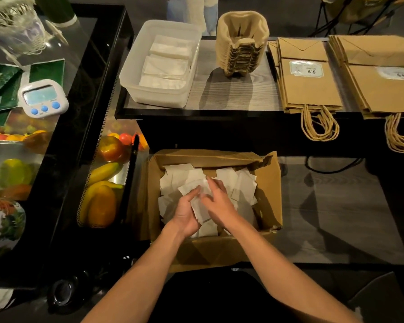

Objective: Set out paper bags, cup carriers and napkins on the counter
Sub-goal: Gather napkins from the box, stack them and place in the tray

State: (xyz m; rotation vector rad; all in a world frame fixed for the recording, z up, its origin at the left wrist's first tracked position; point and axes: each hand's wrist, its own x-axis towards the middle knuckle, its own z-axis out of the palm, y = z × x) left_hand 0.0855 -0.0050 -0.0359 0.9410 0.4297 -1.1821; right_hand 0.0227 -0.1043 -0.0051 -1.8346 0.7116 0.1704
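Napkins (240, 183) lie loose and jumbled in the cardboard box (269, 183), on a lower surface in front of the counter (231, 92). Our left hand (186, 212) and right hand (219, 201) sit close together in the box, both curled round a small sheaf of them. We judge them light, limp and easily creased, best pinched flat at the sheaf's edges. Up on the wood-grained counter, dim under warm light, stand a clear tub (131, 73) part-filled with folded napkins, the stacked cup carriers (241, 45), and the paper bags (309, 87) in two flat piles.
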